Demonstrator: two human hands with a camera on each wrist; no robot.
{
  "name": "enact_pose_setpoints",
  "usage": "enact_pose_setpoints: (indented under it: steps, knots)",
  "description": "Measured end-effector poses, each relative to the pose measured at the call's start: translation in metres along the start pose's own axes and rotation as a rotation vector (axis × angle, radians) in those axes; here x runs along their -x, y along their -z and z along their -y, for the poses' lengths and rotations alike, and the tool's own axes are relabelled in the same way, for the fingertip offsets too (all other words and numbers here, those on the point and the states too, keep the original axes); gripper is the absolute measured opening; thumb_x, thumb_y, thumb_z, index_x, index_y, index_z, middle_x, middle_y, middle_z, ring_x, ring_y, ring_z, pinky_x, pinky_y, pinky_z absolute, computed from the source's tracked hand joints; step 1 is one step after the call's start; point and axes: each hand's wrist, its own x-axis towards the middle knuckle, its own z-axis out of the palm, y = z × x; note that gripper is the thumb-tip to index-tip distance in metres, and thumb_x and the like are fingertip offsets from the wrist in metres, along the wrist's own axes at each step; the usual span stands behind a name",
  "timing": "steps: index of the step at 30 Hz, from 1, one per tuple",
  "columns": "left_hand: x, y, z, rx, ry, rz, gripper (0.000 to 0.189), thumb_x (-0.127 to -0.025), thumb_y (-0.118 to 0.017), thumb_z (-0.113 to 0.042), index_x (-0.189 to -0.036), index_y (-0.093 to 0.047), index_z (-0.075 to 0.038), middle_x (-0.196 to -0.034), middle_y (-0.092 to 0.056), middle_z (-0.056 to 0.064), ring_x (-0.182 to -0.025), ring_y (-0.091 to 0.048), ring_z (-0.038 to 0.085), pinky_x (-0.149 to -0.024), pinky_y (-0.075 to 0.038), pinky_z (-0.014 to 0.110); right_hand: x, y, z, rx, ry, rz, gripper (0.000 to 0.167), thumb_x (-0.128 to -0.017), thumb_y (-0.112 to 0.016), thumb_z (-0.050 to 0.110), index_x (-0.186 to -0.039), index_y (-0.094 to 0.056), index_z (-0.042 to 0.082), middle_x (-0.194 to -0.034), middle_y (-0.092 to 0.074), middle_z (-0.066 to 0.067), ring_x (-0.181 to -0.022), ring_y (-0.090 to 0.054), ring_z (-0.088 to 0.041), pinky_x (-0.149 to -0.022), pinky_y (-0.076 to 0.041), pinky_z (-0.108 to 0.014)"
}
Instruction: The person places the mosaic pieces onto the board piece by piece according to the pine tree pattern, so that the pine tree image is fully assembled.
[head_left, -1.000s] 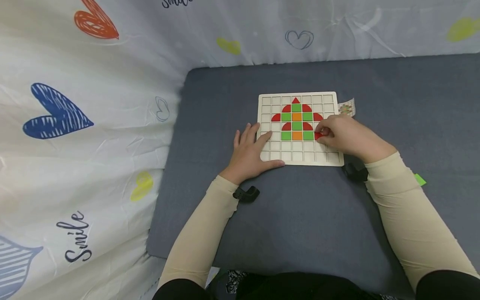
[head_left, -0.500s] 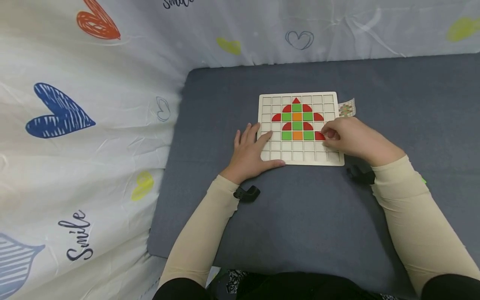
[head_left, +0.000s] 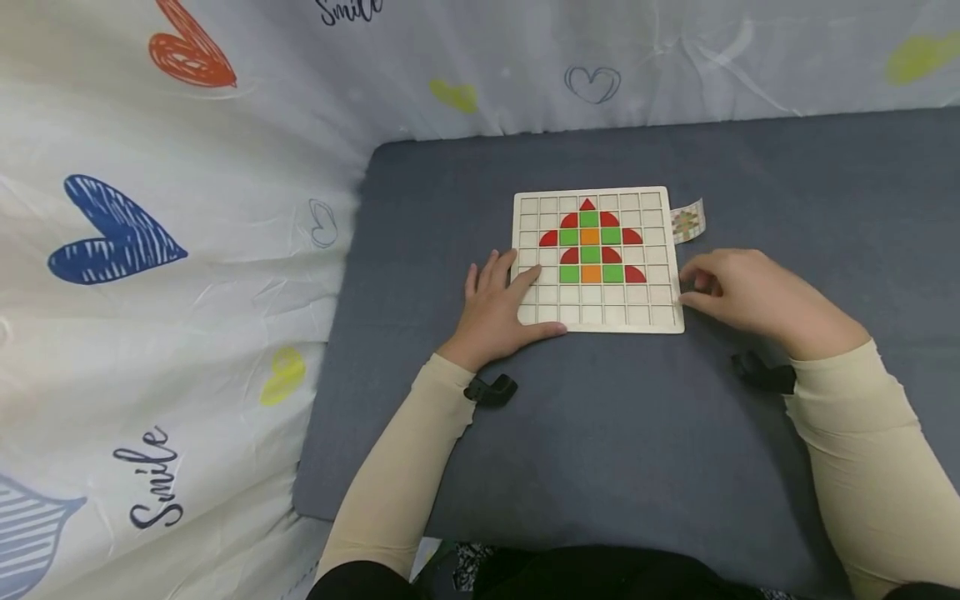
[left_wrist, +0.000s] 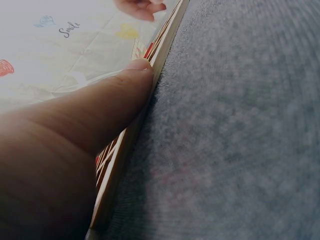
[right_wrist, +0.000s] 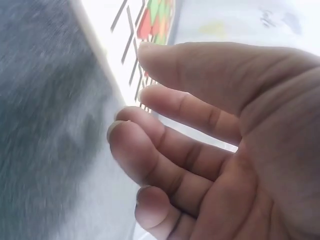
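Observation:
A pale square grid board (head_left: pixel 538 315) lies on the grey table. Red, green and orange pieces fill part of its grid in a tree-like shape, with a red triangle (head_left: pixel 588 204) on top. The lowest row ends at the right in a red quarter-round piece (head_left: pixel 634 274). My left hand (head_left: pixel 495 312) rests with spread fingers on the board's left edge, and its thumb (left_wrist: pixel 117 87) lies along the near edge. Just off the board's right edge is my right hand (head_left: pixel 738 292), its fingers loosely bent with nothing between them in the right wrist view.
A small printed card (head_left: pixel 687 222) sticks out from behind the board's upper right side. The grey table (head_left: pixel 600 467) reaches to a white cloth (head_left: pixel 225 333) with printed hearts at the left and back. Each wrist wears a black camera mount (head_left: pixel 492 389).
My right hand has let go of the red quarter-round piece, which stays in the lowest row, and has moved right, off the board. My left hand stays in place.

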Motion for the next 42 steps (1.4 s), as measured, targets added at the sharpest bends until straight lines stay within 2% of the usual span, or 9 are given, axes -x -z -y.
enact_pose_setpoints:
  steps: [6, 13, 17, 21, 28, 36, 42]
  knots:
    - [0.001, -0.003, -0.001, 0.011, -0.015, 0.007, 0.101, -0.082, -0.075, -0.075, -0.162, -0.043, -0.023, -0.173, -0.019, 0.010, -0.163, -0.003, 0.031, -0.129, 0.006, 0.056, 0.026, 0.001, -0.010, 0.016, -0.037, -0.009, 0.031, -0.091, -0.081, 0.015, -0.114, -0.072, -0.005, -0.089, -0.067, -0.009, -0.076, -0.058, -0.021, -0.070, -0.049, -0.044]
    - [0.012, -0.002, 0.008, -0.027, 0.025, 0.001, 0.101, -0.081, -0.077, -0.074, -0.161, -0.044, -0.022, -0.173, -0.019, 0.009, -0.163, -0.005, 0.032, -0.128, 0.004, 0.057, 0.048, -0.006, -0.018, 0.020, -0.061, 0.033, 0.037, -0.092, -0.080, 0.016, -0.121, -0.071, -0.004, -0.093, -0.069, -0.009, -0.080, -0.061, -0.023, -0.073, -0.051, -0.047]
    - [0.009, -0.001, 0.008, -0.011, 0.007, -0.011, 0.102, -0.081, -0.076, -0.076, -0.161, -0.045, -0.022, -0.172, -0.020, 0.010, -0.163, -0.005, 0.032, -0.129, 0.006, 0.056, 0.065, -0.005, -0.029, 0.036, -0.076, -0.028, 0.034, -0.091, -0.081, 0.014, -0.119, -0.072, -0.003, -0.091, -0.069, -0.009, -0.079, -0.062, -0.024, -0.071, -0.050, -0.046]
    - [0.006, 0.000, 0.008, -0.011, 0.003, -0.018, 0.101, -0.081, -0.077, -0.074, -0.161, -0.045, -0.021, -0.172, -0.021, 0.011, -0.162, -0.006, 0.033, -0.128, 0.005, 0.057, 0.080, -0.003, -0.036, 0.051, -0.130, -0.051, 0.034, -0.091, -0.081, 0.014, -0.119, -0.072, -0.003, -0.093, -0.069, -0.012, -0.078, -0.062, -0.025, -0.070, -0.051, -0.049]
    - [0.005, -0.001, 0.007, -0.008, 0.014, -0.009, 0.101, -0.080, -0.078, -0.073, -0.161, -0.045, -0.022, -0.172, -0.021, 0.011, -0.162, -0.005, 0.033, -0.128, 0.005, 0.057, 0.102, 0.000, -0.047, 0.050, -0.248, -0.012, 0.035, -0.095, -0.076, 0.013, -0.120, -0.067, -0.010, -0.100, -0.068, -0.024, -0.083, -0.066, -0.037, -0.071, -0.053, -0.057]
    - [0.001, -0.002, 0.004, 0.003, 0.000, -0.013, 0.100, -0.081, -0.078, -0.072, -0.161, -0.046, -0.021, -0.172, -0.021, 0.012, -0.162, -0.006, 0.034, -0.128, 0.005, 0.057, 0.125, -0.005, -0.062, 0.072, -0.307, -0.008, 0.035, -0.091, -0.079, 0.009, -0.113, -0.066, -0.015, -0.092, -0.065, -0.026, -0.081, -0.063, -0.039, -0.065, -0.052, -0.054]
    - [-0.002, -0.003, 0.002, 0.007, -0.003, -0.011, 0.101, -0.081, -0.078, -0.073, -0.161, -0.045, -0.021, -0.172, -0.021, 0.012, -0.162, -0.006, 0.034, -0.128, 0.005, 0.057, 0.138, -0.008, -0.069, 0.068, -0.320, -0.044, 0.027, -0.091, -0.080, 0.013, -0.103, -0.069, -0.009, -0.083, -0.063, -0.014, -0.071, -0.058, -0.026, -0.057, -0.045, -0.037]
